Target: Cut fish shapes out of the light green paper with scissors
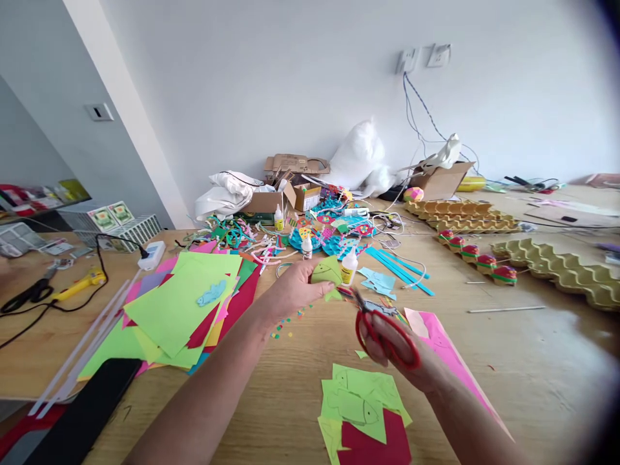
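Observation:
Between the thumb and fingers of my left hand (298,286) is a piece of green paper (326,271) with pencil lines on it. My right hand (387,336) grips a pair of red-handled scissors (361,323), whose blades point up and left toward the paper. Whether the blades touch the paper, I cannot tell. Below my hands lie green sheets with fish drawings (358,407), overlapping a dark red sheet (375,442). A small green scrap (361,354) rests just above them. Right behind the held paper stands a white glue bottle (349,266).
Stacked coloured paper (179,303) with a blue paper fish (211,294) spreads on the left, near a black phone (87,413) and a yellow glue gun (82,284). Egg cartons (557,271) lie right. Blue strips (402,268) and boxes (261,203) sit farther back.

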Demonstrator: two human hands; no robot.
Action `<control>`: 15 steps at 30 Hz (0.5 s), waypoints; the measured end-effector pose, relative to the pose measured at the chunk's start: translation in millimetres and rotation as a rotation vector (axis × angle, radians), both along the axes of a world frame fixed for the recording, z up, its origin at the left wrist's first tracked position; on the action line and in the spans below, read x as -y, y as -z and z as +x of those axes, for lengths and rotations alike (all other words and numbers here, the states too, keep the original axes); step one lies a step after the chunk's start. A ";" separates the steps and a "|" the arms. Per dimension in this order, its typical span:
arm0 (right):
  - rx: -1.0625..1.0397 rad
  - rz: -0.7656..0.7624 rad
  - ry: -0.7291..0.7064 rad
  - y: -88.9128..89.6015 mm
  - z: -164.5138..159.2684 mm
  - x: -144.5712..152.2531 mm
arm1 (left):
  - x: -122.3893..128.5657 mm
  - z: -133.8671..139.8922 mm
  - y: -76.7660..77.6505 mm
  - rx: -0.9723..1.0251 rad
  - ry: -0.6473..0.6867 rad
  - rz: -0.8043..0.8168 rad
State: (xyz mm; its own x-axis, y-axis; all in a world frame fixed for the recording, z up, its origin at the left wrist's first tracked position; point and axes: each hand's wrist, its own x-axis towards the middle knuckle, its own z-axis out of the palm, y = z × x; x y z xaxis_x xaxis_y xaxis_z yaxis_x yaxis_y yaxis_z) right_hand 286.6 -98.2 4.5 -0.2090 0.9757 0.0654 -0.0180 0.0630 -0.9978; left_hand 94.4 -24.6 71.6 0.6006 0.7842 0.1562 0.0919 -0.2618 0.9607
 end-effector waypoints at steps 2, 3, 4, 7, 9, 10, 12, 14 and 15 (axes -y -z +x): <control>-0.089 0.048 0.089 -2.4 -2.1 -9.4 | -2.9 -0.2 6.6 -0.008 0.006 -0.061; -0.109 0.053 0.106 -3.9 -3.1 -14.1 | -4.2 0.0 9.7 -0.006 0.006 -0.090; -0.108 0.058 0.127 -6.0 -4.3 -18.6 | -5.5 0.3 12.2 -0.002 0.014 -0.115; -0.097 0.053 0.184 -17.7 -10.0 -29.5 | -9.4 2.1 15.8 0.027 0.043 -0.130; -0.097 0.079 0.205 -28.7 -16.0 -34.6 | -11.8 3.4 15.0 0.032 0.045 -0.091; -0.095 0.098 0.202 -34.2 -19.5 -36.7 | -12.9 3.9 14.0 0.028 0.044 -0.068; -0.073 0.129 0.204 -43.0 -26.2 -40.9 | -14.6 4.1 11.2 0.015 0.048 -0.034; -0.046 0.142 0.223 -48.1 -31.6 -45.0 | -16.0 2.6 7.3 0.011 0.059 -0.023; -0.040 0.142 0.239 -49.3 -33.5 -47.0 | -16.5 1.0 5.0 0.011 0.062 -0.024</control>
